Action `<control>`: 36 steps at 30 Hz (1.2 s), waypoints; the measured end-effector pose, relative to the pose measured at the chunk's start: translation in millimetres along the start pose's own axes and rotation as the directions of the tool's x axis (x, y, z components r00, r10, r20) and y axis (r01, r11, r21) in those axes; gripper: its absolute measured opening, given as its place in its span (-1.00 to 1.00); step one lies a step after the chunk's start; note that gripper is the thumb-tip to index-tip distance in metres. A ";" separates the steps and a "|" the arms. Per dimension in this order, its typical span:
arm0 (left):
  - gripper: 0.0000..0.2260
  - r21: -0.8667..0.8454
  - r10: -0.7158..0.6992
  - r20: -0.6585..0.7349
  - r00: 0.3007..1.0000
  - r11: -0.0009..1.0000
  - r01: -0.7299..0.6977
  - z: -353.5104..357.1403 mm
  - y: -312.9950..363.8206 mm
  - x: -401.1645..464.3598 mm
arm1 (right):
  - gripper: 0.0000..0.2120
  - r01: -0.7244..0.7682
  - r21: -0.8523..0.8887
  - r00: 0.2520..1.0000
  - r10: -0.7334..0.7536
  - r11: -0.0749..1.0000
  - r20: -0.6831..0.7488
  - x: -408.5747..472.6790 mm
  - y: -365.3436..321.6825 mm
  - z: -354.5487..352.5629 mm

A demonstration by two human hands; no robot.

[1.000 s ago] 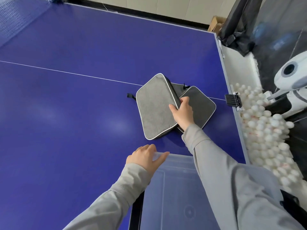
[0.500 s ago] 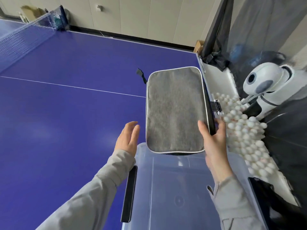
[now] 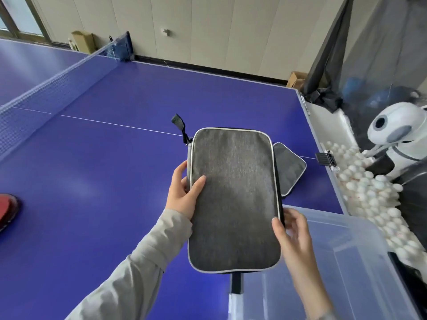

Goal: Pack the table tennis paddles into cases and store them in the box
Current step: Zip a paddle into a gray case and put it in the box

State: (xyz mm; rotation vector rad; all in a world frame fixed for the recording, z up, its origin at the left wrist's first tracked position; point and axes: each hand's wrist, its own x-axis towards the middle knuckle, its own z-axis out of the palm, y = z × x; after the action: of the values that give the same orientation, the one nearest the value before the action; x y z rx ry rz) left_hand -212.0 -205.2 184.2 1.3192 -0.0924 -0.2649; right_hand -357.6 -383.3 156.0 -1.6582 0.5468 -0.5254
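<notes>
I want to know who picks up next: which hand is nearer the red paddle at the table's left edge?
Left. The left hand holds the case's left side, toward the red paddle; the right hand is farther.

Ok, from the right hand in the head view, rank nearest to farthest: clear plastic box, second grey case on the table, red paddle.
From the right hand:
1. Clear plastic box, directly beneath it.
2. Second grey case, on the table beyond it.
3. Red paddle, at the far left edge.

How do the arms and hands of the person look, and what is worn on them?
Both hands, the left hand and the right hand, are bare: no gloves, and no rings or watch that I can see. The left arm wears a long light grey sleeve with soft folds, ending at the wrist. The right sleeve barely shows at the bottom edge.
</notes>
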 end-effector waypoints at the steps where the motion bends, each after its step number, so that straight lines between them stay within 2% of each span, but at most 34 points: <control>1: -0.67 0.006 0.028 0.001 1.000 1.000 -0.028 -18.9 4.2 2.4 | -0.76 0.014 -0.014 1.000 -0.014 1.000 -0.012 0.5 -4.6 14.6; 4: -0.65 0.070 0.112 0.051 0.992 0.991 -0.115 -83.5 20.5 13.9 | -0.69 0.089 -0.130 0.994 -0.097 0.987 -0.054 1.8 -27.7 72.9; 7: -0.61 0.243 0.149 0.156 0.976 0.952 -0.184 -152.6 34.9 31.6 | -0.68 0.211 -0.212 0.973 -0.226 0.954 -0.048 2.7 -57.5 156.5; 12: -0.53 0.621 0.115 0.272 0.955 0.737 -0.266 -251.5 50.4 53.2 | -0.81 0.322 -0.312 0.946 -0.313 0.894 0.078 13.7 -100.3 287.7; 15: -0.51 0.752 0.082 0.363 0.928 0.563 -0.344 -294.0 58.7 58.6 | -0.89 0.300 -0.357 0.952 -0.256 0.885 0.165 22.3 -118.6 333.0; 17: -0.51 0.795 0.069 0.409 0.910 0.463 -0.392 -314.9 62.8 61.1 | -0.92 0.280 -0.465 0.946 -0.159 0.840 0.281 27.6 -125.2 349.9; 20: -0.51 0.805 0.059 0.471 0.880 0.378 -0.457 -337.2 63.3 65.1 | -0.85 0.278 -0.567 0.889 0.016 0.775 0.457 28.4 -130.3 364.4; 24: -0.50 0.776 0.027 0.543 0.839 0.367 -0.514 -353.0 65.2 67.3 | -0.89 0.329 -0.576 0.830 0.062 0.748 0.555 23.8 -134.8 377.4; 26: -0.49 0.777 0.035 0.540 0.841 0.363 -0.514 -358.7 65.5 67.1 | -0.92 0.326 -0.547 0.841 0.027 0.771 0.540 21.6 -133.7 382.3; 29: -0.49 0.780 0.050 0.514 0.856 0.387 -0.491 -366.9 61.8 64.9 | -0.87 0.309 -0.515 0.880 -0.034 0.800 0.474 17.2 -130.9 383.3; 32: -0.47 0.775 0.054 0.499 0.865 0.419 -0.473 -374.4 59.6 62.9 | -0.97 0.298 -0.478 0.869 -0.028 0.826 0.494 14.1 -126.5 378.6; 36: -0.47 0.768 0.075 0.493 0.867 0.432 -0.474 -378.3 61.0 57.6 | -0.90 0.235 -0.385 0.864 -0.010 0.892 0.504 11.8 -118.5 369.8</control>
State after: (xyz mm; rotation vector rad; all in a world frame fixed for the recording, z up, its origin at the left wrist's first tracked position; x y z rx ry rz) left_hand -65.9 151.5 143.5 2.2499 -0.9160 -0.1805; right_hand -112.5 -88.6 219.6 -2.1771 0.1768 -0.0477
